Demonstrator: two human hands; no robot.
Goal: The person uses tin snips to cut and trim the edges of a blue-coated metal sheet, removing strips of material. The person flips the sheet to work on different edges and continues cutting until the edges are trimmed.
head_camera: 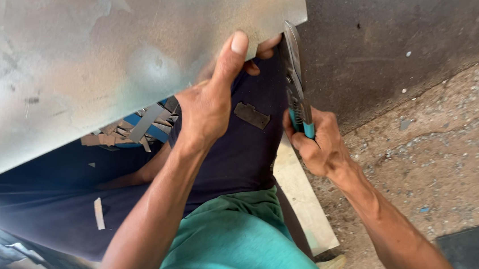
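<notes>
Metal workshop, sheet metal [86,54], tin snips [297,90], offcuts [129,128], dirt floor [443,150]

my left hand [207,106] reaches up and forward, forearm bare, thumb stretched straight up and pressed flat, other fingers curled out of sight behind. my right hand [315,143] sits lower right, fist clenched tight, knuckles out, wrist bent, forearm running back to bottom right. hands near, not touching.

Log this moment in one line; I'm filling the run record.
left hand: grips metal sheet edge | right hand: holds snips at sheet edge | scraps below
</notes>
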